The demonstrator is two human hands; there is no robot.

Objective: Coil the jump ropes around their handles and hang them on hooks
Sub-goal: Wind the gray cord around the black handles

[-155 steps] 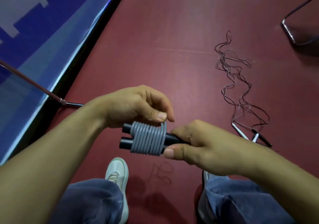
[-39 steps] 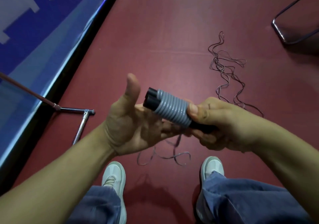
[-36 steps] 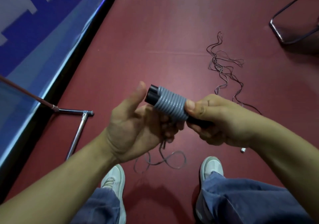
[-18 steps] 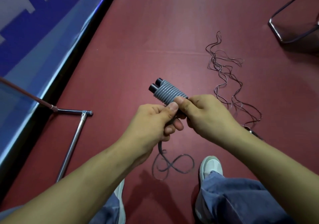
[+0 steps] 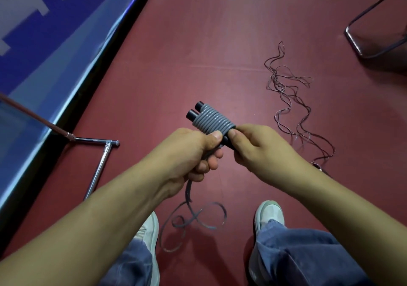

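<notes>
Both hands meet above the dark red floor (image 5: 198,43). The right hand (image 5: 259,147) grips the near end of two black handles (image 5: 193,112) held side by side, its fingers (image 5: 234,135) clamped tight round them. A grey rope (image 5: 212,120) is wound in close turns around the pair. The far ends of the handles stick out past the coil, pointing up and to the left. The left hand (image 5: 189,151) has its fingers closed on the loose part of that rope, with the thumb tip pressed against the nearest turn. Below this hand the rest of the rope drops and lies in loops on the floor between two white shoes (image 5: 269,214). To the right a tangle of thin ropes (image 5: 290,100) lies on the floor — well apart from the hands. A chrome tube (image 5: 99,164) lies at the left, beside a blue board (image 5: 44,32).
</notes>
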